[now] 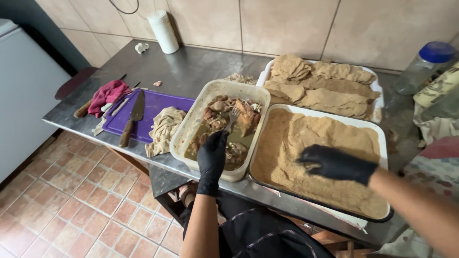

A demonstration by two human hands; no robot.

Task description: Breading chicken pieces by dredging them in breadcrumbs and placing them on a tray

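Note:
My left hand (213, 155), in a black glove, grips a fork (233, 119) whose tines reach into a cream plastic tub (191, 119) of meat pieces in brown marinade. My right hand (334, 164), also gloved in black, rests with spread fingers on the breadcrumbs in a large white tray (377, 129). Behind that tray stands another tray (377, 88) stacked with breaded cutlets (325, 86).
A purple cutting board (158, 106) with a wooden-handled knife (133, 118) lies at the left, a beige cloth (163, 129) and a red rag (109, 94) beside it. A white roll (163, 31) stands by the tiled wall. A blue-capped jar (423, 67) stands at the right.

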